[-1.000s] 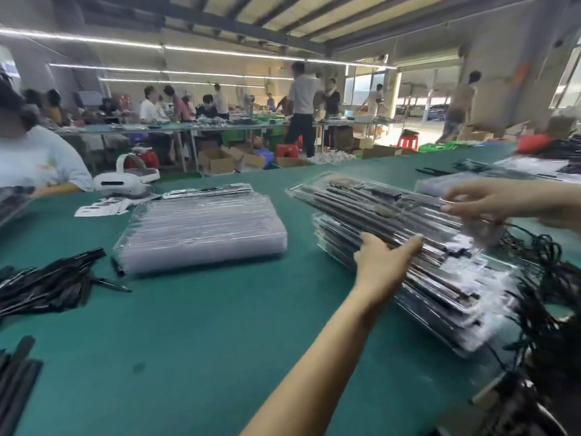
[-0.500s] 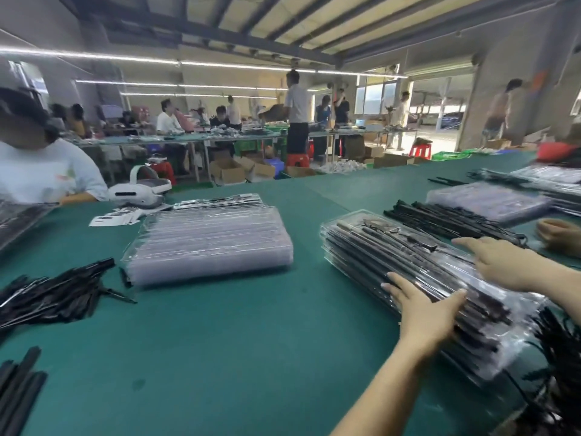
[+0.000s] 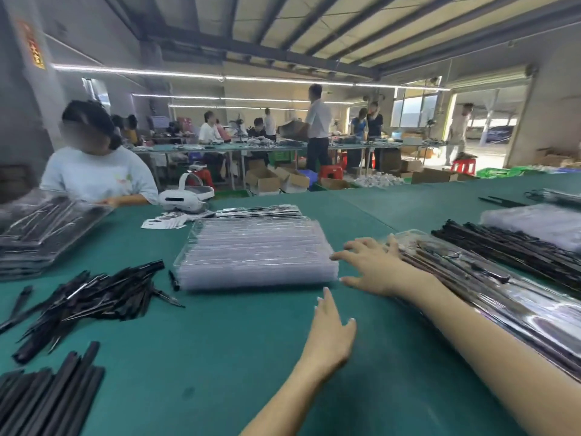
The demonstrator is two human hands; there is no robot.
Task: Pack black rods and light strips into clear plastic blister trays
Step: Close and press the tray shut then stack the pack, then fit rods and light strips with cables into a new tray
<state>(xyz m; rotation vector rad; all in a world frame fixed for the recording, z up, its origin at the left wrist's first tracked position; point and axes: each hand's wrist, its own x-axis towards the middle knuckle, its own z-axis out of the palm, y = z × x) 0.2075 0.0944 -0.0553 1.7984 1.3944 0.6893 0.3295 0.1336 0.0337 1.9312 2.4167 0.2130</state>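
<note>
Reaching for the stack of empty clear trays, we judge the step in hand is pulling off a fresh tray. The stack sits just beyond the fingertips of both hands, on the green table. Right hand: fingers spread and straight, holding nothing, tips close to the stack's near right corner; contact unclear. Left hand: fingers straight, pointing at the stack's front edge, holding nothing, a gap away. Behind the right wrist lies the stack of filled trays. Well left of the left fingers: loose light strips, black rods. To do it well we'd peel only the top tray, thumb under its rim, other hand pinning the stack, since nested trays likely cling.
</note>
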